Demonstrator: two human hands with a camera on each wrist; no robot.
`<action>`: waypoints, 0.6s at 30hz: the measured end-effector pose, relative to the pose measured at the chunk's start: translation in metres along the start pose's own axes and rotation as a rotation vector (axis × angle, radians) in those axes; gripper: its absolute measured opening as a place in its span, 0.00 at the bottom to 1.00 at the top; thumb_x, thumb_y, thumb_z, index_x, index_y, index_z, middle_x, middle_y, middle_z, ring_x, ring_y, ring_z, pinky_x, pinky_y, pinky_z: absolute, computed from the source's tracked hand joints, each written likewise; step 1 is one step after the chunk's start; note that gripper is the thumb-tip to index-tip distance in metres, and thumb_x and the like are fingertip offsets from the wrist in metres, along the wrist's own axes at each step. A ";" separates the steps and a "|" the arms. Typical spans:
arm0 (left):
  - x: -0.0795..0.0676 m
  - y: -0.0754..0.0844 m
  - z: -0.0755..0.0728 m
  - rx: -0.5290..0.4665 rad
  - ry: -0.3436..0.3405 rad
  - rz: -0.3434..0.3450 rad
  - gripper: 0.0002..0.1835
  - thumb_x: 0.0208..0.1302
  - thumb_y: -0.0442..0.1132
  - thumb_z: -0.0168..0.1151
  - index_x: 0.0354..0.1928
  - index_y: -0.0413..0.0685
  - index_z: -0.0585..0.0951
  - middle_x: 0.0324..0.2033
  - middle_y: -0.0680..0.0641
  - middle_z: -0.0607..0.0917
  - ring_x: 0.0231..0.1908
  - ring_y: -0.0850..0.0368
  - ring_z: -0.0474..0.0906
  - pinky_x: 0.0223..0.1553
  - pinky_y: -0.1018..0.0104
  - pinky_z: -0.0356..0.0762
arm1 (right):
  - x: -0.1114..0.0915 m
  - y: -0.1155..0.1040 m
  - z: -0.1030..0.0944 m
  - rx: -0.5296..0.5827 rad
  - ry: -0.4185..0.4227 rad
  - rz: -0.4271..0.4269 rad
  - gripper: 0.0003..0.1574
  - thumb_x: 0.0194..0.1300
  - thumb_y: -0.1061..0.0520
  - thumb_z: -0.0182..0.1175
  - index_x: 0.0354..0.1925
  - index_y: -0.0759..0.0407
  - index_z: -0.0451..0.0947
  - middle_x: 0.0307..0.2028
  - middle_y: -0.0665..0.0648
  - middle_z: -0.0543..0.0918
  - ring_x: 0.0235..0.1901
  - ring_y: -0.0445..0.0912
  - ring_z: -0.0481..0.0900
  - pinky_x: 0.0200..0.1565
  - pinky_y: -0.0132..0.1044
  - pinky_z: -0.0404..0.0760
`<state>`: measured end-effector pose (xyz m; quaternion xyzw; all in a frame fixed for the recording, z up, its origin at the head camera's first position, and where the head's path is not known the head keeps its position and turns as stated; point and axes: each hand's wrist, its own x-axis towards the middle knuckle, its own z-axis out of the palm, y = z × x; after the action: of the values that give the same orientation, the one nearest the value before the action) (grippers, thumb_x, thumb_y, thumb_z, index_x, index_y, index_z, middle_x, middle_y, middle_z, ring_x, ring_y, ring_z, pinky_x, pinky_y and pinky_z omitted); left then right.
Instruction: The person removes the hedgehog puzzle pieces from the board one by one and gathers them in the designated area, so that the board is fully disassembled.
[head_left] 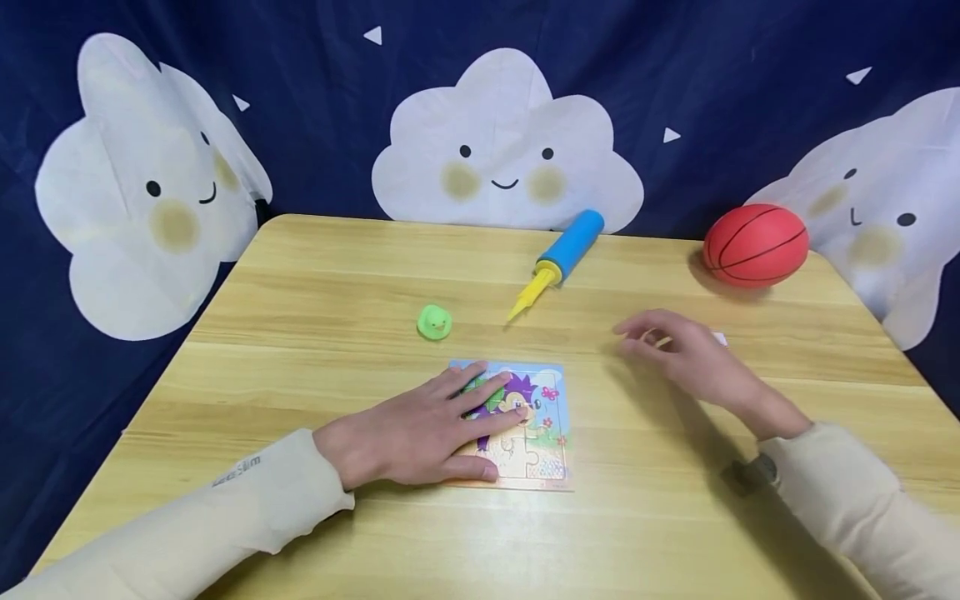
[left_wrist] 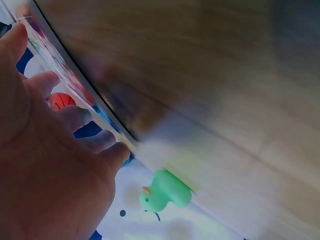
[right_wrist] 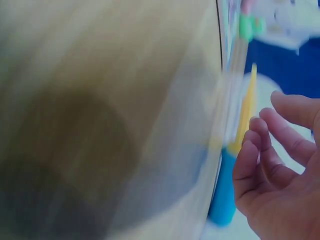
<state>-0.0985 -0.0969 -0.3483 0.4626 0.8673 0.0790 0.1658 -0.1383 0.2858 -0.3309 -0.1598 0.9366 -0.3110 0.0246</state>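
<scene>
My left hand (head_left: 420, 429) lies with fingers spread over a small square jigsaw puzzle (head_left: 551, 462) with a purple-haired cartoon animal, flowers and a butterfly on it. The hand covers the puzzle's left part; its thumb and fingertips rest on the picture. In the left wrist view the puzzle (left_wrist: 62, 67) shows edge-on beside the fingers. My right hand (head_left: 686, 354) hovers over the table right of the puzzle, fingers loosely bent, holding nothing. Part of a small white thing (head_left: 721, 338) peeks out behind it, the rest hidden.
A green toy duck (head_left: 434, 322) sits behind the puzzle. Further back lies a blue hand pump (head_left: 573, 246) with a yellow nozzle pointing toward the puzzle. A red ball (head_left: 756, 247) stands at the back right of the wooden table (head_left: 300, 275), before a dark blue cloud-print curtain (head_left: 315, 100).
</scene>
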 end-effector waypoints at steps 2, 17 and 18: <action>-0.003 -0.002 -0.001 -0.008 -0.003 -0.016 0.38 0.82 0.70 0.48 0.87 0.74 0.57 0.90 0.48 0.45 0.89 0.38 0.35 0.88 0.41 0.43 | 0.005 -0.021 0.016 0.029 -0.047 0.002 0.14 0.78 0.56 0.68 0.58 0.57 0.89 0.49 0.55 0.90 0.46 0.46 0.82 0.52 0.32 0.83; -0.013 -0.009 0.000 -0.049 -0.043 -0.067 0.34 0.81 0.72 0.48 0.84 0.84 0.59 0.90 0.48 0.41 0.89 0.41 0.32 0.85 0.41 0.54 | 0.026 -0.071 0.079 -0.074 -0.212 -0.098 0.07 0.71 0.57 0.75 0.46 0.53 0.89 0.37 0.48 0.85 0.38 0.43 0.78 0.42 0.35 0.81; -0.013 -0.009 0.000 -0.048 -0.043 -0.067 0.34 0.81 0.72 0.48 0.84 0.84 0.59 0.90 0.48 0.41 0.89 0.41 0.32 0.85 0.41 0.54 | 0.027 -0.072 0.080 -0.089 -0.216 -0.109 0.06 0.71 0.57 0.76 0.45 0.53 0.89 0.37 0.48 0.85 0.38 0.42 0.78 0.42 0.35 0.81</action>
<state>-0.0990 -0.1129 -0.3478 0.4307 0.8765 0.0841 0.1981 -0.1320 0.1770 -0.3516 -0.2437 0.9312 -0.2512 0.1013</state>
